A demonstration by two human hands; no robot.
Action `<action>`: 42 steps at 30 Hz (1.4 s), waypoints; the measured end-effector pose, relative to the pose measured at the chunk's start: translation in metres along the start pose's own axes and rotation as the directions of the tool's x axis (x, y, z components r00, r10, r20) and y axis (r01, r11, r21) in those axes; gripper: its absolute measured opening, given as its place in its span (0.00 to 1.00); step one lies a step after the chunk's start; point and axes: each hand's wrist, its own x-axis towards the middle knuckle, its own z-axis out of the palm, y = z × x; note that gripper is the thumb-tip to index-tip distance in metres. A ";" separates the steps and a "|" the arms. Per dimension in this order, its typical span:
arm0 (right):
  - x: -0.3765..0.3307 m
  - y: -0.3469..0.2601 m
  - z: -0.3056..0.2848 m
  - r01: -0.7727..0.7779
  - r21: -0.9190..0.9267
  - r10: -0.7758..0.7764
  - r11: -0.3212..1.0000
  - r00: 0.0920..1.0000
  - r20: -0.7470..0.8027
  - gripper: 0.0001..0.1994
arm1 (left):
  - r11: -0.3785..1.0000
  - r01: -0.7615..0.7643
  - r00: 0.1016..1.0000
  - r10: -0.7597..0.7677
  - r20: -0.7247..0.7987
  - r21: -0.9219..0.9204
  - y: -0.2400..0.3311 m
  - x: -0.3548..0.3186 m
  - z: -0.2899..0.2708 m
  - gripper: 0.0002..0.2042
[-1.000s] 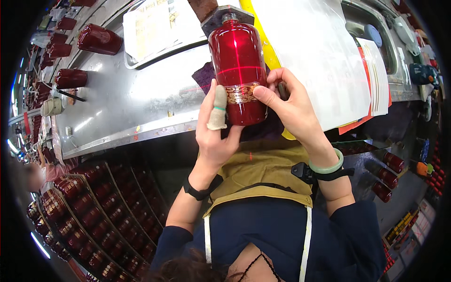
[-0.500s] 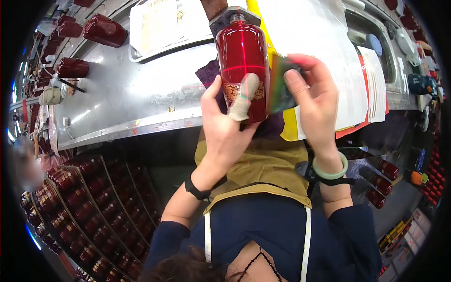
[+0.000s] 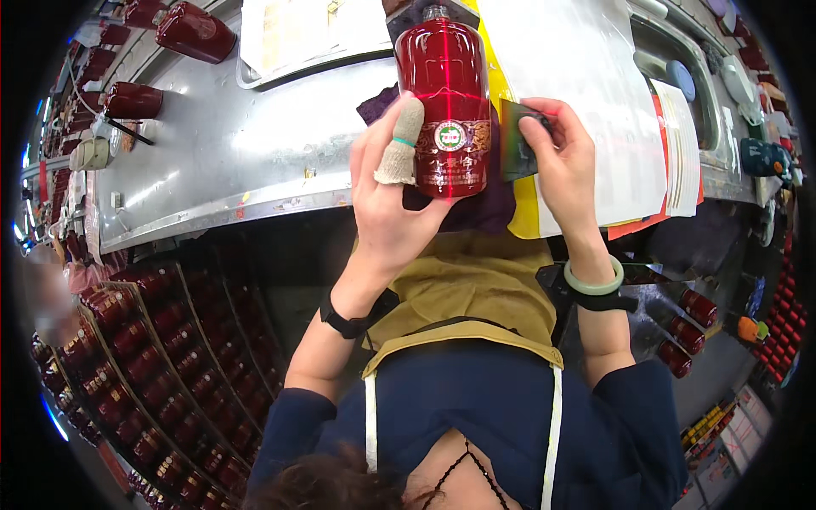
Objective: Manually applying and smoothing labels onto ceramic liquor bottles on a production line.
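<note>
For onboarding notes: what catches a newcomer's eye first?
A glossy red bottle, upper middle, under a red light cross. The left hand, one finger in a pale cover, holds its left side; the right hand pinches a dark flat piece to its right. Racked bottles crowd the lower left.

Metal bench (image 3: 280,136) beneath cloth (image 3: 486,211), tray (image 3: 247,83)

Workshop, production type. Evidence: metal bench (image 3: 280,144), scuffed; one red bottle (image 3: 467,72) at its edge, crossed by red laser lines (image 3: 447,64); racks (image 3: 144,316), lower left, filled with rows of like bottles (image 3: 143,363); two large bottles (image 3: 195,34) at the bench's left; white sheets (image 3: 569,93) spread at right; ochre apron (image 3: 480,285) on the worker (image 3: 476,391).
</note>
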 end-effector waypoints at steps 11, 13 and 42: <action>-0.008 -0.028 -0.001 -0.165 0.175 0.128 0.971 0.971 0.204 0.14 | 0.403 0.435 0.888 -0.342 0.309 -0.805 -0.013 -0.004 0.000 0.30; -0.010 -0.023 0.009 -0.215 0.214 0.163 0.953 0.958 0.237 0.17 | 0.376 0.451 0.870 -0.388 0.304 -0.810 -0.011 -0.003 0.007 0.31; -0.004 -0.024 0.004 -0.280 0.024 0.258 0.960 0.913 0.317 0.26 | 0.355 0.527 0.826 -0.428 0.367 -0.772 -0.015 -0.004 0.000 0.39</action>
